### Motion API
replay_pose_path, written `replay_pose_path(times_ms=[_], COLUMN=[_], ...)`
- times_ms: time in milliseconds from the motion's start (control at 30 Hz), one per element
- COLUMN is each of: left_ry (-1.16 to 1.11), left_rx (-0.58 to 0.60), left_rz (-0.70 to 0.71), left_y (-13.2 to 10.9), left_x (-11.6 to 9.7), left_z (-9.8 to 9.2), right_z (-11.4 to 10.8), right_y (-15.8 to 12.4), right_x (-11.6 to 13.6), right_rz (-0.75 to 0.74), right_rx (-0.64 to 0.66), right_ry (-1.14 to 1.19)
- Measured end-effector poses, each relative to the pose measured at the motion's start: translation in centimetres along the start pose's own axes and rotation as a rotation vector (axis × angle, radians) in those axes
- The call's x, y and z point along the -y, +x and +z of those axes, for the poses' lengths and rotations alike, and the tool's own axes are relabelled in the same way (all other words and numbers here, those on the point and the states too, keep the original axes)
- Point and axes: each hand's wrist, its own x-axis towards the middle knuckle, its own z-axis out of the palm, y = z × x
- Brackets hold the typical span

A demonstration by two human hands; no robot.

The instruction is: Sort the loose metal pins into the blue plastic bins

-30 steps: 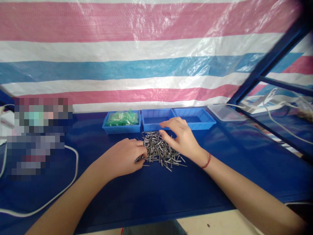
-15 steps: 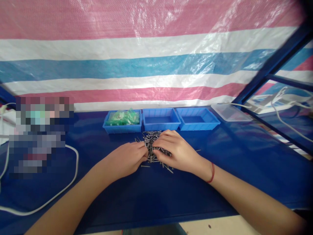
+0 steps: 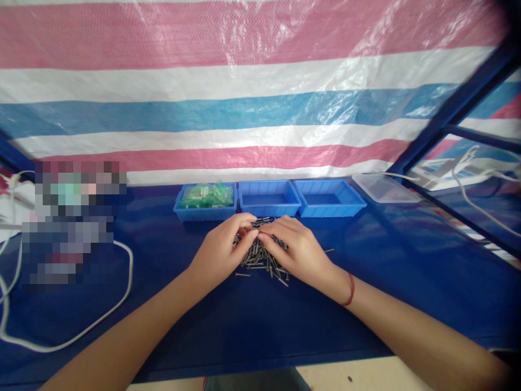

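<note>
A loose pile of thin metal nails [image 3: 260, 259] lies on the blue tabletop, partly covered by my hands. Over its left side, my left hand [image 3: 223, 244] is closed in a curl, thumb and fingers brought close together. My right hand [image 3: 299, 247], with a red string at the wrist, bends over the right side of the pile, its thumb and fingers pinched. The fingertips of both hands meet above the nails. Whatever sits between them is too small and hidden to make out. One single nail [image 3: 243, 275] lies apart in front.
Behind the pile stand three blue bins in a row: a left bin [image 3: 179, 214] with green plastic packets [image 3: 207, 195], a middle bin [image 3: 268, 209] and a right bin [image 3: 331, 209]. A clear plastic lid [image 3: 385, 190] lies farther right. A white cable [image 3: 131, 266] loops at left.
My left hand has moved up and right, turning so that its thumb and fingertips meet my right fingertips. My right hand stays nearly in place. More of the pile's front shows.
</note>
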Motion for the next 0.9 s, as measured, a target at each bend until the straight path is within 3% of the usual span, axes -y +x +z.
replay_pose_path(times_ms=[133, 433, 900], left_ry=[-0.200, -0.253, -0.299], left_rx=[-0.025, -0.105, -0.101], left_rz=[-0.135, -0.051, -0.034], left_y=[0.16, 0.27, 0.18], left_x=[0.25, 0.08, -0.34], left_z=[0.54, 0.14, 0.11], right_z=[0.16, -0.12, 0.18], right_y=[-0.10, 0.02, 0.03], right_x=[0.05, 0.44, 0.41], right_rz=[0.009, 0.124, 0.170], right_rx=[-0.061, -0.099, -0.095], right_ry=[0.039, 0.077, 0.152])
